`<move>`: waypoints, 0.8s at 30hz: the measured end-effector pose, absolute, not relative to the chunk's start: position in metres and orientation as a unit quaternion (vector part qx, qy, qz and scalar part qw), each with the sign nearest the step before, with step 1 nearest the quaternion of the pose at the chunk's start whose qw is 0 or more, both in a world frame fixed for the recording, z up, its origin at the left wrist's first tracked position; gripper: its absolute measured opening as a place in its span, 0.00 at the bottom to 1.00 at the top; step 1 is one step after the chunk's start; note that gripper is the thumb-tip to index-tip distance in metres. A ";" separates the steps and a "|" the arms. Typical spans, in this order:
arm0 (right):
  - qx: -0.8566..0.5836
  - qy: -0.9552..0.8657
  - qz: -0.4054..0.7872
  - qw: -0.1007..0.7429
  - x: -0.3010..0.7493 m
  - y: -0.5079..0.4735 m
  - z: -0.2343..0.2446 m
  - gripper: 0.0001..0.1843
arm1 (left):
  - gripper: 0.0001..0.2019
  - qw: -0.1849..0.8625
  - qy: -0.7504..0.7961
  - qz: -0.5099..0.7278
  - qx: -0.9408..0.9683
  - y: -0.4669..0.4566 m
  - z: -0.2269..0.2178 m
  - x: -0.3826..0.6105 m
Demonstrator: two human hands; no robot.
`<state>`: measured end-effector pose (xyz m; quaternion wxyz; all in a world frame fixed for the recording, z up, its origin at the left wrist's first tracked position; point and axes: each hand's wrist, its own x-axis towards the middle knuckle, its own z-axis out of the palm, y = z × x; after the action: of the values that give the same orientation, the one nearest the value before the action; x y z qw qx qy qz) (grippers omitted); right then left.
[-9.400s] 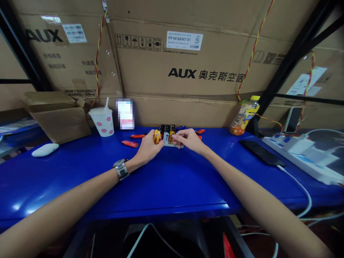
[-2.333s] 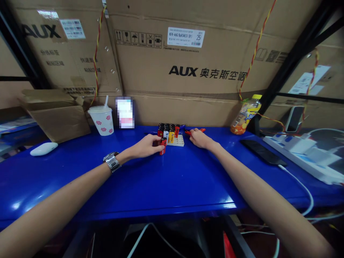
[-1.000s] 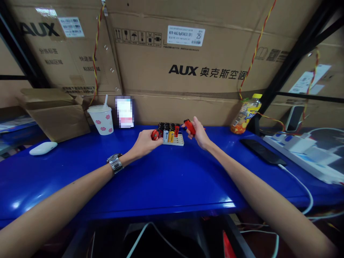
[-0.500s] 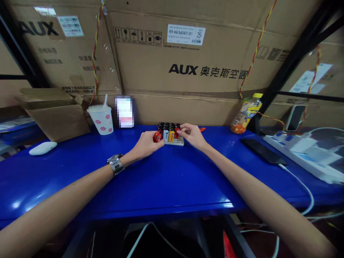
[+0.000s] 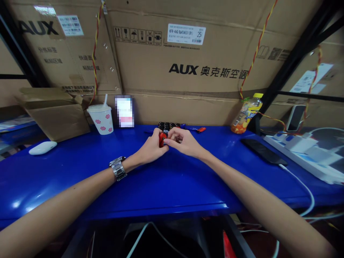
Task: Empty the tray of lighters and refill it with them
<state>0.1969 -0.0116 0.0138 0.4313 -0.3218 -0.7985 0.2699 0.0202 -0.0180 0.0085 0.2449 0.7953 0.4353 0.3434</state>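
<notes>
My left hand (image 5: 152,146) is closed round red batteries (image 5: 161,139); how many is hidden by the fingers. Right up against it, my right hand (image 5: 182,141) has its fingers curled and its thumb tip at the red batteries. Whatever lies inside those curled fingers cannot be made out. Just behind both hands stands a block of black-topped batteries (image 5: 168,125) in rows. Its front part and the pale tray under it are covered by my hands.
Blue pens with a red end (image 5: 201,129) lie right of the batteries. A lidded cup (image 5: 101,120), a propped phone (image 5: 125,111) and a white mouse (image 5: 43,148) are on the left. A drink bottle (image 5: 246,114), black phone (image 5: 263,151) and power strip (image 5: 303,157) stand right.
My right hand has left the red battery at the tray's front right and moved left to meet my left hand. My left hand has shifted slightly right, and both now cover the tray's front.
</notes>
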 end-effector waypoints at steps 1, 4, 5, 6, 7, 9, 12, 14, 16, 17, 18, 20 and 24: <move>-0.318 -0.792 0.280 0.440 0.196 -0.012 0.015 0.15 | 0.16 0.246 0.430 0.344 0.798 -0.018 0.008 0.020; -0.322 -0.770 0.308 0.456 0.201 -0.008 0.016 0.16 | 0.17 0.251 0.411 0.343 0.806 -0.017 0.004 0.021; -0.322 -0.771 0.317 0.448 0.203 -0.007 0.016 0.16 | 0.17 0.255 0.404 0.343 0.809 -0.017 0.003 0.021; -0.319 -0.777 0.325 0.435 0.204 -0.008 0.015 0.16 | 0.18 0.259 0.396 0.342 0.812 -0.018 0.002 0.021; -0.313 -0.785 0.330 0.420 0.204 -0.009 0.015 0.16 | 0.18 0.263 0.388 0.340 0.815 -0.019 0.001 0.022; -0.297 -0.799 0.340 0.397 0.201 -0.012 0.015 0.15 | 0.19 0.268 0.373 0.334 0.823 -0.021 0.001 0.023; -0.289 -0.790 0.349 0.412 0.202 -0.012 0.019 0.16 | 0.21 0.271 0.367 0.333 0.825 -0.025 0.003 0.024; -0.302 -0.764 0.332 0.463 0.213 -0.005 0.022 0.17 | 0.23 0.283 0.371 0.349 0.813 -0.024 0.004 0.022; -0.325 -0.727 0.285 0.534 0.232 0.007 0.022 0.19 | 0.24 0.296 0.380 0.369 0.795 -0.020 0.005 0.019; -0.337 -0.712 0.262 0.557 0.243 0.013 0.020 0.19 | 0.24 0.300 0.386 0.377 0.787 -0.017 0.005 0.017; -0.349 -0.706 0.245 0.565 0.252 0.019 0.018 0.20 | 0.23 0.298 0.394 0.382 0.781 -0.014 0.004 0.015; -0.376 -0.712 0.223 0.550 0.266 0.028 0.012 0.20 | 0.23 0.287 0.411 0.387 0.773 -0.008 0.003 0.012; -0.411 -0.739 0.210 0.490 0.263 0.032 0.000 0.19 | 0.22 0.269 0.418 0.388 0.776 -0.002 0.000 0.008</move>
<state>0.2634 0.0322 -0.0002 0.4904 -0.4112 -0.7392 0.2098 0.0081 -0.0019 -0.0002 0.2687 0.7762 0.4178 0.3882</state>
